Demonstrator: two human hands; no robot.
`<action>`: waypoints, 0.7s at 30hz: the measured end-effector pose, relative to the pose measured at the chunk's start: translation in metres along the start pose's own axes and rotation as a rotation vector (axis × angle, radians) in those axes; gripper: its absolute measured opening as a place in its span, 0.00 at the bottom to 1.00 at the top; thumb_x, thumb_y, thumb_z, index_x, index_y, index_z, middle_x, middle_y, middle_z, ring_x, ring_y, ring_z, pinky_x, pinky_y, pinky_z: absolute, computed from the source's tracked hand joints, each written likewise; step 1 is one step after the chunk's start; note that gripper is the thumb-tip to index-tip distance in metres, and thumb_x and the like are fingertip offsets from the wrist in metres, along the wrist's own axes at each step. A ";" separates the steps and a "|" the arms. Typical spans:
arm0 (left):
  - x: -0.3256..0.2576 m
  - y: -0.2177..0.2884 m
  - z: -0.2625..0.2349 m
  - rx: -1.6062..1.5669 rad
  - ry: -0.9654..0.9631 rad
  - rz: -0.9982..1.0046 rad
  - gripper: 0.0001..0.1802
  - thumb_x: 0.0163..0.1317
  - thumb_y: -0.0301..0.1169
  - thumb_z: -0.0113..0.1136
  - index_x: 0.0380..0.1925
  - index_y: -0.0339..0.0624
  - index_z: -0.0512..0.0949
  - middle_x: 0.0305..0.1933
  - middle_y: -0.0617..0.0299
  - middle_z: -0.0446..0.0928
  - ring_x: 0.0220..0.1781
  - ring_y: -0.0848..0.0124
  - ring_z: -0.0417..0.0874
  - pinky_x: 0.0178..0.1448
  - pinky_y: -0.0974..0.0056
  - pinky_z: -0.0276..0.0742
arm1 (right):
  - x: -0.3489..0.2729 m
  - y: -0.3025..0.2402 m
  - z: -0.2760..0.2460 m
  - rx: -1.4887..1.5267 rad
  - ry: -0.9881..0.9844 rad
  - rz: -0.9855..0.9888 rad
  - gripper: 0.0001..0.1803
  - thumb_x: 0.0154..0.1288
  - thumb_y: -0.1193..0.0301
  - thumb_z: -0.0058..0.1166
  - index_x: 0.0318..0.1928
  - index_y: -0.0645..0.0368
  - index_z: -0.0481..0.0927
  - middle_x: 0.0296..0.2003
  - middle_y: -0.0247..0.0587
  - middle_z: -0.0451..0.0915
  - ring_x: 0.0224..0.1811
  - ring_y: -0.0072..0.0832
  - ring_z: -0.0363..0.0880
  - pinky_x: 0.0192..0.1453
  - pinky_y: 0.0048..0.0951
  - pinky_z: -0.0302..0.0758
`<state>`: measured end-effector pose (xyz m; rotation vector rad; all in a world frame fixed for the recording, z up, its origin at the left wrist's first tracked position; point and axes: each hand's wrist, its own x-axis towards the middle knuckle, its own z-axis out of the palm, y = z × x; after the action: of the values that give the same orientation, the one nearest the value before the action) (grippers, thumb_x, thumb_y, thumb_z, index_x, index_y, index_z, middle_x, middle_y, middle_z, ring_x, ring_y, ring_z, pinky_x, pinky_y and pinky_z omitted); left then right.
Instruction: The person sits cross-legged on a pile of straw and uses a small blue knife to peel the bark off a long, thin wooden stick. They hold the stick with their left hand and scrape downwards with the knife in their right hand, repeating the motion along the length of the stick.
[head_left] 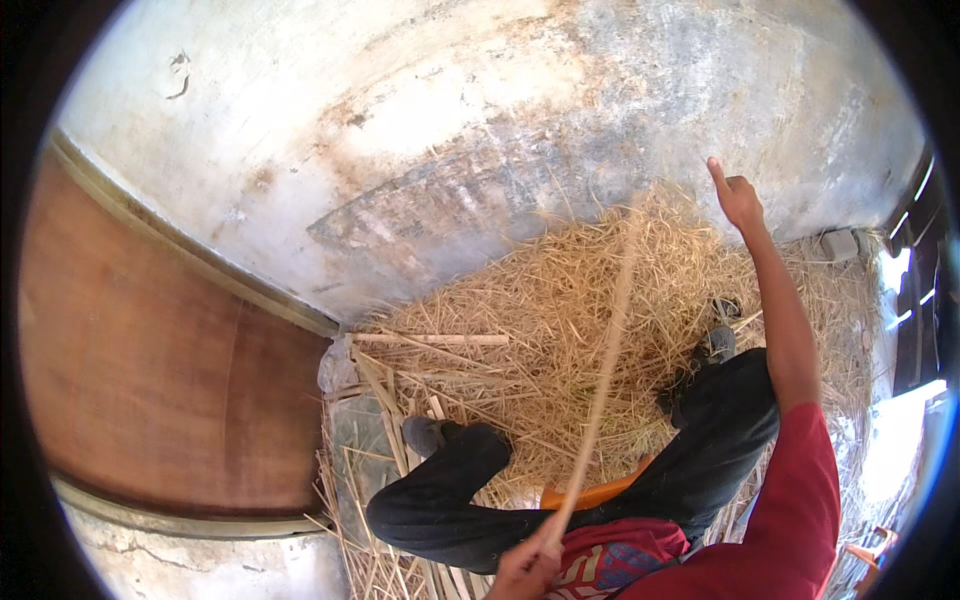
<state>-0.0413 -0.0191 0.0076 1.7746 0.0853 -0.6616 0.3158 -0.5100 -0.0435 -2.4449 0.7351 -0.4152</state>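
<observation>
At the lower middle, my left hand (527, 566) is closed round the near end of a long, thin, pale wooden strip (601, 395). The strip slants up and away over the loose straw-like shavings (560, 300), and its far part is smeared by motion. My right arm is stretched far forward at the right. My right hand (738, 200) is raised near the wall with the thumb sticking up and the other fingers curled; the inside of its grip is hidden. A gap separates it from the far end of the strip.
A stained plaster wall (450, 150) rises ahead. At the left is a brown wooden panel (150, 360). Flat pale strips (430, 339) lie by my left foot. Part of an orange seat (600, 490) shows beneath me; a grey block (839, 245) sits at the far right.
</observation>
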 end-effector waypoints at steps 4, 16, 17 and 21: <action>0.039 -0.003 -0.023 -0.571 0.010 0.016 0.28 0.70 0.35 0.46 0.66 0.33 0.58 0.18 0.68 0.64 0.15 0.80 0.61 0.25 0.73 0.60 | -0.111 -0.099 0.010 0.096 -0.391 -0.272 0.47 0.55 0.26 0.37 0.21 0.64 0.79 0.17 0.43 0.76 0.25 0.34 0.78 0.34 0.41 0.74; 0.067 0.057 -0.016 -0.692 -0.108 0.087 0.24 0.73 0.34 0.38 0.65 0.36 0.59 0.17 0.70 0.59 0.14 0.82 0.55 0.24 0.76 0.56 | -0.192 -0.154 0.024 -0.095 -0.462 -0.735 0.39 0.50 0.27 0.43 0.23 0.53 0.82 0.16 0.44 0.76 0.19 0.39 0.78 0.24 0.40 0.72; 0.068 0.054 -0.017 -0.694 -0.093 0.094 0.24 0.73 0.34 0.38 0.65 0.36 0.58 0.17 0.70 0.58 0.15 0.82 0.54 0.24 0.76 0.56 | -0.205 -0.155 0.023 -0.157 -0.541 -0.759 0.40 0.50 0.26 0.42 0.24 0.52 0.82 0.17 0.44 0.77 0.20 0.39 0.79 0.25 0.40 0.73; 0.070 0.050 -0.022 -0.776 -0.082 0.116 0.24 0.73 0.34 0.39 0.66 0.36 0.58 0.17 0.70 0.57 0.15 0.82 0.54 0.24 0.76 0.56 | -0.242 -0.159 0.014 -0.221 -0.656 -0.933 0.42 0.50 0.24 0.38 0.27 0.51 0.83 0.19 0.43 0.78 0.23 0.38 0.80 0.26 0.39 0.73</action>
<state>0.0456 -0.0346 0.0215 0.9964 0.1575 -0.5183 0.1934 -0.2521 0.0062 -2.7477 -0.6924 0.1740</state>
